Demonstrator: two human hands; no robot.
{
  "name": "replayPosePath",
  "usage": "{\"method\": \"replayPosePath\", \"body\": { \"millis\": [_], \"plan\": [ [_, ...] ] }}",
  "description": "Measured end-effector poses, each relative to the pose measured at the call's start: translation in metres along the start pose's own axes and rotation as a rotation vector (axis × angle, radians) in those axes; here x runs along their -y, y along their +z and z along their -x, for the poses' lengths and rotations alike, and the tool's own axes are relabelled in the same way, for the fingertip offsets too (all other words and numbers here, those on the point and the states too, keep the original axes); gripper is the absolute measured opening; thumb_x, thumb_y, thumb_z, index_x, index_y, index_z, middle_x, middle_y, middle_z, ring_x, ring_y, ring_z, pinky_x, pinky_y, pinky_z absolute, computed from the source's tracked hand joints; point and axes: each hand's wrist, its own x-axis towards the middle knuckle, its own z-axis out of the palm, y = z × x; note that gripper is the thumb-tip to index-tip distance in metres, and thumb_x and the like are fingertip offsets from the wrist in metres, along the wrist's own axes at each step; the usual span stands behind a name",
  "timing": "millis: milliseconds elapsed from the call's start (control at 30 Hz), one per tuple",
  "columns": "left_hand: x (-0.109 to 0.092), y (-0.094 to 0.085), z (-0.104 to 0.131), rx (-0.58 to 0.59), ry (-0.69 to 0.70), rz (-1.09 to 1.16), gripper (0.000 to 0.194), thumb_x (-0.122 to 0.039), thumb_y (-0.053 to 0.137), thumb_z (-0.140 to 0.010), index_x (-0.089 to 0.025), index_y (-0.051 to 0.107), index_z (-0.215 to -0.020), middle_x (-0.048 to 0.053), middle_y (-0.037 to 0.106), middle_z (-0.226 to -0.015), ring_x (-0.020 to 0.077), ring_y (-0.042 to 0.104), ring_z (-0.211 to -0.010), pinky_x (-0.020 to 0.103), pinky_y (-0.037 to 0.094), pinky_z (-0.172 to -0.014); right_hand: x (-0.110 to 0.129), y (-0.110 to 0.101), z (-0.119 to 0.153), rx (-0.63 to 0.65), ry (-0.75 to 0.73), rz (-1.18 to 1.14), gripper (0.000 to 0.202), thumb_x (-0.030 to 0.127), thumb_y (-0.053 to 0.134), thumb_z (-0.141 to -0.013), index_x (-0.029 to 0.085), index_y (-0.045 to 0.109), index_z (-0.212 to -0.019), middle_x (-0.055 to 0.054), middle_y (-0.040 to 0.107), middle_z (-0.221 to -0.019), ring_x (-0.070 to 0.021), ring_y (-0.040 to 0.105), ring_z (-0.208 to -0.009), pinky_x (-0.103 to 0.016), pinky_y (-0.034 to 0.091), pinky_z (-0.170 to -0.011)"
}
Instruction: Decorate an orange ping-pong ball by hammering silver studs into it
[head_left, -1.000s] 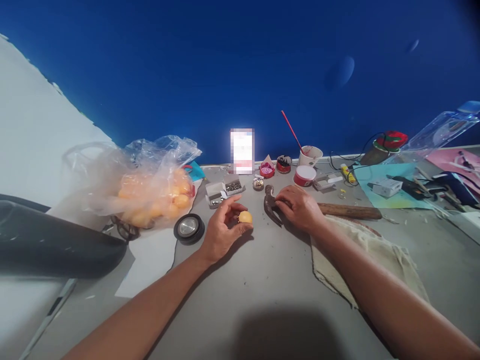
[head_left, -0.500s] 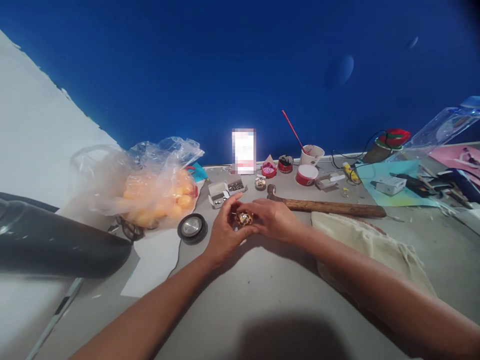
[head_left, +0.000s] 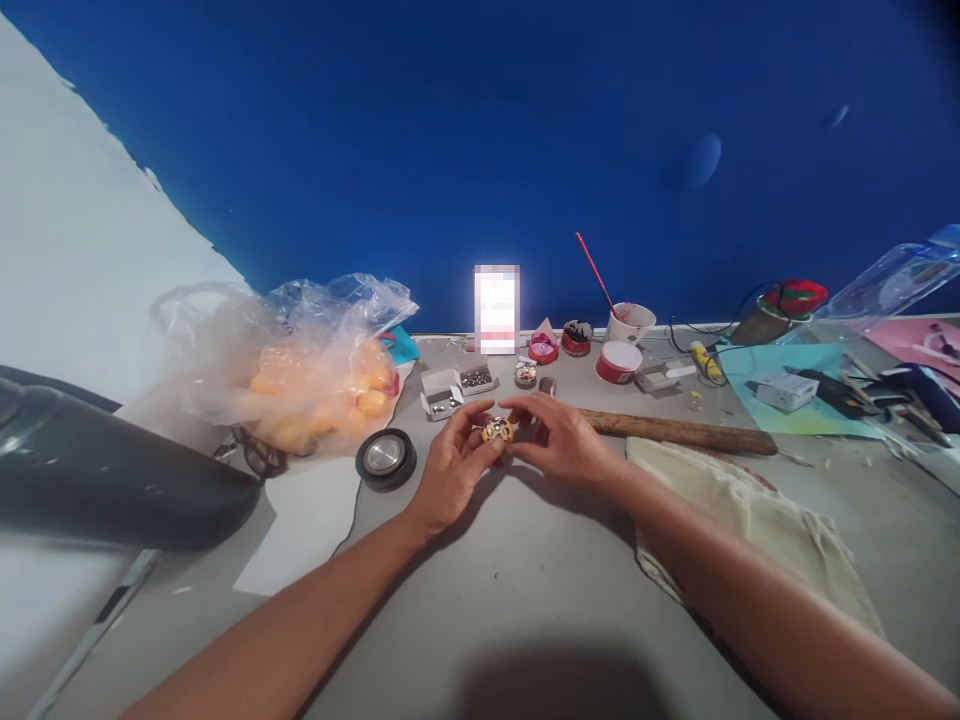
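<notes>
Between thumb and fingers, my left hand grips a small yellow ball studded with shiny metal pieces. My right hand curves close on the ball's right side, thumb and fingers apart, with a gap showing between them and the ball. Just beyond my hands lie an open white box and a second box full of small dark metal beads. Left of my left hand stands a round black container with a silver centre. Behind my right hand rests a wooden-handled hammer, its head partly hidden.
A clear plastic bag of orange-yellow balls lies at left beside a dark cylinder. A glowing phone leans on the blue wall. Cups, a red tub, a cream cloth and a green sheet occupy the right.
My right hand has drawn slightly rightward, leaving the ball in my left hand and uncovering more of it. The view has shifted a little.
</notes>
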Motion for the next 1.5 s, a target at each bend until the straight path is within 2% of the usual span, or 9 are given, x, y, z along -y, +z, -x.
{"method": "replayPosePath", "body": {
  "millis": [133, 233, 300, 367, 433, 567, 867, 1300, 1500],
  "plan": [
    [0.003, 0.000, 0.001, 0.073, -0.032, -0.096, 0.034, -0.038, 0.074, -0.089, -0.019, 0.067, -0.117, 0.001, 0.063, -0.082, 0.0131, 0.058, -0.071, 0.029, 0.050, -0.070, 0.003, -0.024, -0.031, 0.060, 0.088, 0.124, 0.010, 0.019, 0.067, -0.090, 0.020, 0.076, -0.093, -0.004, 0.078, -0.097, -0.0172, 0.069, -0.087, -0.029, 0.049, -0.079],
    [0.002, -0.002, 0.002, 0.228, 0.068, -0.381, 0.028, -0.036, 0.076, -0.086, -0.020, 0.075, -0.108, 0.003, 0.064, -0.090, 0.0152, 0.057, -0.077, 0.029, 0.046, -0.071, 0.018, -0.025, -0.062, 0.193, 0.087, 0.254, 0.015, 0.020, 0.064, -0.093, 0.021, 0.078, -0.090, -0.004, 0.079, -0.096, -0.0178, 0.070, -0.088, -0.028, 0.048, -0.077],
    [0.002, -0.003, 0.002, 0.284, 0.096, -0.511, 0.028, -0.036, 0.077, -0.085, -0.020, 0.077, -0.108, 0.004, 0.065, -0.092, 0.0165, 0.057, -0.080, 0.029, 0.045, -0.072, 0.032, -0.013, -0.082, 0.281, 0.046, 0.356, 0.018, 0.023, 0.061, -0.096, 0.021, 0.080, -0.097, -0.005, 0.080, -0.104, -0.0194, 0.071, -0.094, -0.029, 0.049, -0.079],
    [0.002, -0.003, 0.001, 0.282, 0.063, -0.493, 0.031, -0.038, 0.075, -0.086, -0.019, 0.075, -0.110, 0.005, 0.067, -0.094, 0.0174, 0.058, -0.082, 0.030, 0.045, -0.074, 0.044, 0.005, -0.099, 0.385, -0.002, 0.523, 0.023, 0.028, 0.059, -0.098, 0.023, 0.080, -0.106, -0.007, 0.079, -0.112, -0.0235, 0.072, -0.101, -0.030, 0.051, -0.079],
    [0.004, -0.003, 0.000, 0.277, 0.025, -0.398, 0.033, -0.041, 0.074, -0.088, -0.017, 0.074, -0.110, 0.007, 0.070, -0.096, 0.0196, 0.062, -0.085, 0.031, 0.047, -0.077, 0.052, 0.024, -0.112, 0.478, -0.050, 0.719, 0.027, 0.024, 0.056, -0.099, 0.021, 0.079, -0.112, -0.012, 0.079, -0.116, -0.0280, 0.073, -0.107, -0.033, 0.054, -0.081],
    [0.010, -0.004, -0.003, 0.326, 0.041, -0.330, 0.039, -0.044, 0.076, -0.085, -0.015, 0.074, -0.111, 0.009, 0.072, -0.097, 0.0237, 0.064, -0.091, 0.033, 0.050, -0.079, 0.055, 0.049, -0.128, 0.548, -0.102, 0.785, 0.027, 0.014, 0.059, -0.093, 0.016, 0.080, -0.111, -0.018, 0.079, -0.112, -0.0327, 0.073, -0.112, -0.039, 0.055, -0.089],
    [0.008, -0.003, -0.004, 0.362, 0.040, -0.332, 0.034, -0.039, 0.074, -0.086, -0.013, 0.073, -0.108, 0.008, 0.072, -0.096, 0.0221, 0.063, -0.086, 0.031, 0.047, -0.075, 0.044, 0.066, -0.139, 0.588, -0.121, 0.783, 0.027, 0.013, 0.058, -0.092, 0.010, 0.079, -0.109, -0.024, 0.079, -0.107, -0.0349, 0.075, -0.109, -0.041, 0.058, -0.085],
    [0.003, 0.002, -0.002, 0.343, 0.048, -0.330, 0.032, -0.034, 0.075, -0.084, -0.013, 0.075, -0.108, 0.011, 0.073, -0.108, 0.0247, 0.065, -0.094, 0.032, 0.049, -0.079, 0.044, 0.060, -0.138, 0.629, -0.083, 0.768, 0.030, 0.015, 0.058, -0.093, 0.011, 0.077, -0.115, -0.023, 0.078, -0.114, -0.0339, 0.075, -0.106, -0.038, 0.057, -0.083],
    [0.000, 0.001, -0.002, 0.347, 0.050, -0.403, 0.034, -0.035, 0.073, -0.084, -0.012, 0.074, -0.109, 0.010, 0.073, -0.104, 0.0208, 0.061, -0.084, 0.030, 0.044, -0.072, 0.045, 0.059, -0.138, 0.653, -0.092, 0.755, 0.029, 0.017, 0.062, -0.089, 0.013, 0.078, -0.112, -0.021, 0.079, -0.111, -0.0337, 0.075, -0.104, -0.037, 0.056, -0.080]
  ]
}}
